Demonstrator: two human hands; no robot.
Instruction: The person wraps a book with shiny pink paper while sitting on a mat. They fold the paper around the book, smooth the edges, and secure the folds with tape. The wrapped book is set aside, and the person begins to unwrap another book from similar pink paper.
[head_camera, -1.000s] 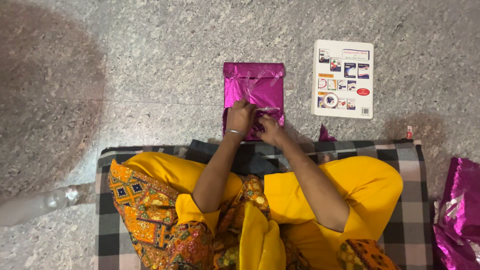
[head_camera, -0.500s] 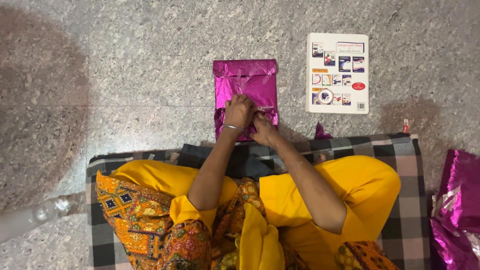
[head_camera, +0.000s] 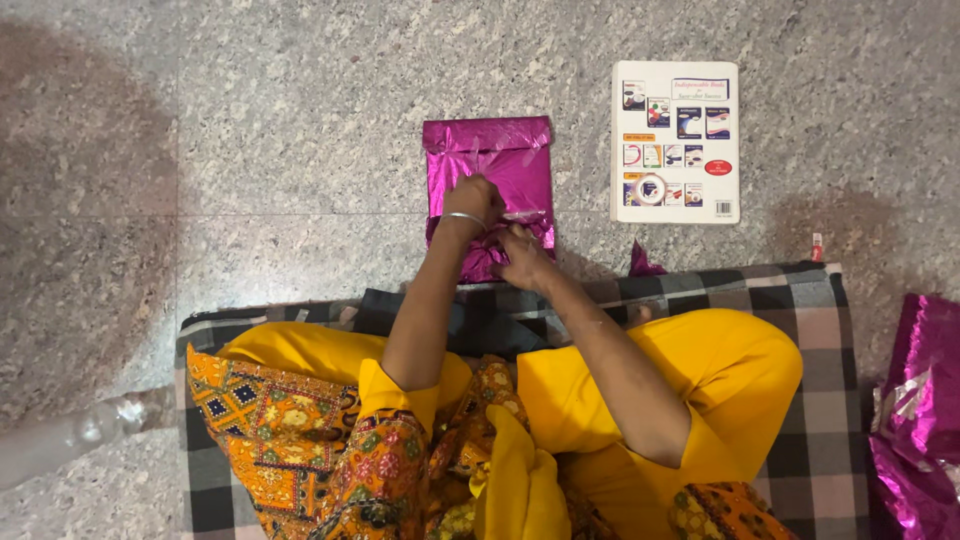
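Head view, looking straight down. The flat rectangular parcel wrapped in shiny magenta foil paper (head_camera: 490, 170) lies on the grey speckled stone floor (head_camera: 250, 150), just ahead of the person's knees, its far end folded shut and its near end crumpled and loose.

Left hand (head_camera: 473, 200), a thin silver bangle (head_camera: 464, 217) at its wrist, rests on top of the parcel near its middle; fingers curled down onto the foil, pressing it. Whether they pinch a fold cannot be told.

Right hand (head_camera: 522, 255) sits at the near right corner of the parcel, fingers closed on the loose crumpled foil there. The two hands are near each other, not touching.

Person sits cross-legged in yellow clothing on a black, white and brown checked mat (head_camera: 800, 300).

A white softcover book with small coloured pictures on its cover (head_camera: 675, 140) lies flat on the floor, to the right of the parcel and apart from it. A small scrap of magenta foil (head_camera: 642, 264) lies at the mat edge. More crumpled magenta foil sheet (head_camera: 915, 420) lies at the right edge of the view
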